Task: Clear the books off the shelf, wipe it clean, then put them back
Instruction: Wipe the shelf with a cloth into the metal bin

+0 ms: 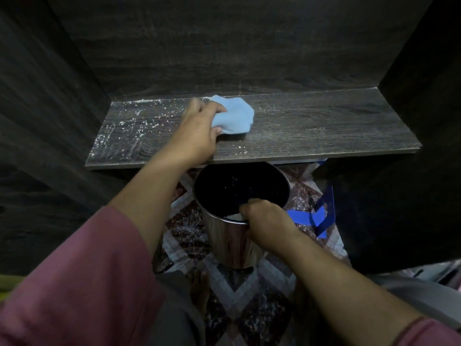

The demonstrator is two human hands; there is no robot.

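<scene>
Left hand [198, 132] on crumpled blue cloth [235, 116]

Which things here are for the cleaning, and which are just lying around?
For the job: shelf; white crumbs on it; blue cloth, gripped by the left hand; steel bin, held at its rim by the right hand.
Just lying about: patterned rug; blue plastic thing on the floor.

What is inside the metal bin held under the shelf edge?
Inside the metal bin, scattered white crumbs show on the dark wall, plus a white patch beside the right hand. Its bottom is too dark to see, and the hand covers part of the rim.
</scene>
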